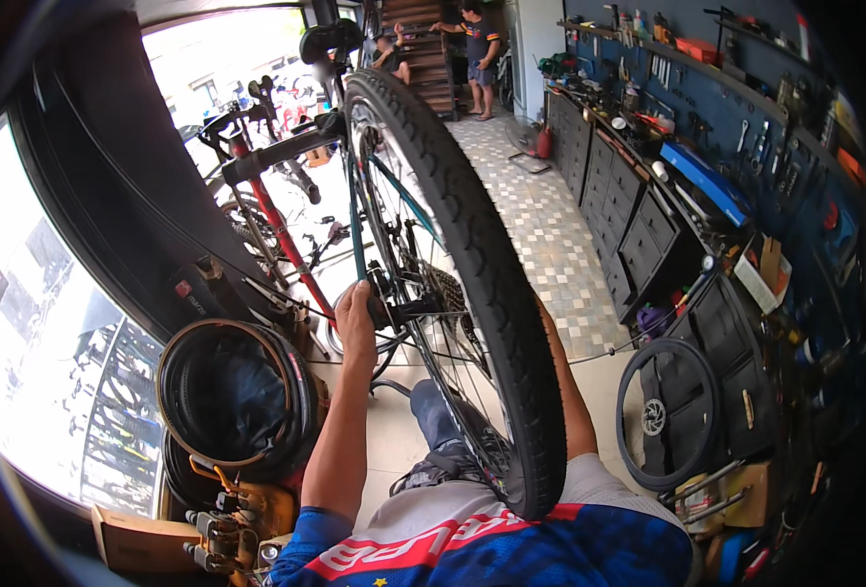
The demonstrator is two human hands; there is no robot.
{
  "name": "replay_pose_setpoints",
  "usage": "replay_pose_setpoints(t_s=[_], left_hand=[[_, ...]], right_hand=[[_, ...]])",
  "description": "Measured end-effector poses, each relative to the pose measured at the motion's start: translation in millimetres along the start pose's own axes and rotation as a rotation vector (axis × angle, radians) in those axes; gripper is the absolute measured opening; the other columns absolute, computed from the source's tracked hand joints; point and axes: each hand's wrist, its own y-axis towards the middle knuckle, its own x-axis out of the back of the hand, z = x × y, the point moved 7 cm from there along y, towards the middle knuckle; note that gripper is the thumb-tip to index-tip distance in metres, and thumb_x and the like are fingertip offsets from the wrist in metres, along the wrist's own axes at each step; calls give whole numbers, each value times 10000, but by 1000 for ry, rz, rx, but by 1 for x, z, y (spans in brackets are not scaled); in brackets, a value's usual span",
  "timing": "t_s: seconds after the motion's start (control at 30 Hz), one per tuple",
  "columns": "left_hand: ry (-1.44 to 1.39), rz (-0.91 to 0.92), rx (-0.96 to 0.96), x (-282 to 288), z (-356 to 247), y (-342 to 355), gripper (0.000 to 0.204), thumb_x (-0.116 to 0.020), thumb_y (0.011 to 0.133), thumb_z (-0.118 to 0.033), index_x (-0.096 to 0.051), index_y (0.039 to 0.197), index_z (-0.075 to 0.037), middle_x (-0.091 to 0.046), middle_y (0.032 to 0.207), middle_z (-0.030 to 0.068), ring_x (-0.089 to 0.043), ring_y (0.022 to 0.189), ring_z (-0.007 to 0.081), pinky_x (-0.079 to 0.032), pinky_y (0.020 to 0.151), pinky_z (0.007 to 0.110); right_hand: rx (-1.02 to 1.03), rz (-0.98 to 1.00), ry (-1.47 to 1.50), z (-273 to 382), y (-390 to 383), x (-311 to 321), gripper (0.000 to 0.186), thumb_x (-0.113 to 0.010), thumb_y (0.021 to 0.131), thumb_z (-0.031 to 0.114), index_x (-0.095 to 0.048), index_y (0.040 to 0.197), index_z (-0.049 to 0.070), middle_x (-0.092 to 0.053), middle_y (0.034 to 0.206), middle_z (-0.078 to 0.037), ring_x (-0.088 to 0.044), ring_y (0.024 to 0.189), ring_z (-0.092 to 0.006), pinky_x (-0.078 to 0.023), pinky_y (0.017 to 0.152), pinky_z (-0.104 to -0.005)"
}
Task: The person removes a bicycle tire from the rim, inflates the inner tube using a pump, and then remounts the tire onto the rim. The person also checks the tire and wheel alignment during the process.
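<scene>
A bicycle wheel with a knobby black tyre (472, 230) stands upright right in front of me, its lower edge close to my shirt. The wheel sits at the rear of a bicycle with green frame tubes (356, 220). A cassette (449, 298) shows beyond the spokes. My left hand (355, 311) is closed at the hub's left side, by the frame end; what its fingers grip there is hidden. On the other side, my right forearm (568, 386) reaches up behind the tyre, which hides the hand and its fingers.
Tyres (229, 391) are stacked at left, above a yellow machine (257, 514). A red repair stand (281, 230) is ahead left. Dark drawer cabinets (617, 186) line the right, beneath wall tools. A loose tyre (669, 416) leans at right. Two people (480, 54) are far back.
</scene>
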Motion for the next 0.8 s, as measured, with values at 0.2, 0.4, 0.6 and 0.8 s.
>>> replay_pose_setpoints(t_s=[0.2,0.4,0.6,0.8], left_hand=[[-142,61,113,27,0,-10,320,-577,1081,-366,-674,1105,-62,-649,961,7,-530,801,93,-415,715,272],[90,275,64,46,-1,-34,309,-701,1025,-204,-626,1267,-27,-676,1125,41,-615,1020,100,-494,842,280],[141,286,95,51,18,-49,291,-731,1005,-154,-673,1222,32,-735,985,35,-670,912,89,-542,834,261],[355,211,-10,56,7,-48,235,-725,999,-126,-702,1172,31,-750,958,55,-687,875,103,-551,773,280]], right_hand=[[-96,-16,77,3,-1,2,463,-699,1010,457,-744,1043,-2,-742,902,-84,-667,848,-137,-515,794,-312],[-232,12,-133,-14,10,5,340,-742,1002,302,-703,1126,-12,-746,985,-74,-670,883,-148,-524,822,-312],[-225,41,-213,-34,23,-1,380,-691,1023,337,-698,1150,-21,-759,1067,-95,-677,930,-154,-525,859,-321],[1,6,15,-35,23,-2,370,-675,1017,296,-717,1160,-42,-768,1042,-91,-686,925,-155,-540,858,-331]])
